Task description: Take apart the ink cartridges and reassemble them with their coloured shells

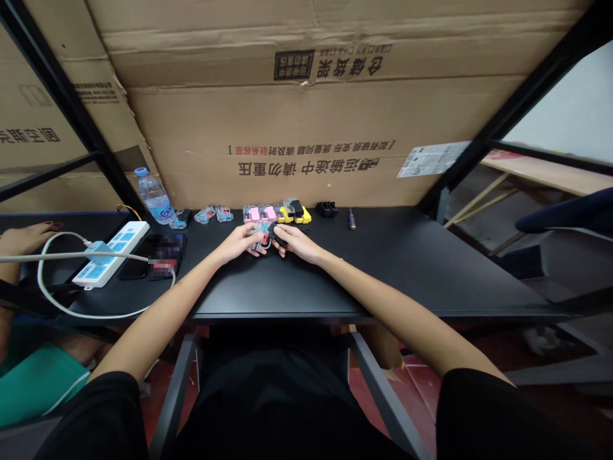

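Note:
Over the middle of the black table [287,287], my left hand [239,243] is closed round a small clear device [261,235] with reddish parts inside. My right hand [294,243] pinches a small black part [276,236] against the right side of that device. Just behind my hands stands a row of clear cases with pink pieces [262,213] and yellow pieces [302,218]. A black item [297,207] rests on the yellow ones. The fingers hide part of what they hold.
Clear devices [205,214] lie left of the row, near a water bottle [156,197]. Black parts [326,209] and a small screwdriver [352,220] lie to the right. A white power strip [112,254], cables and phones [166,255] are at left, beside another person's hand [29,237].

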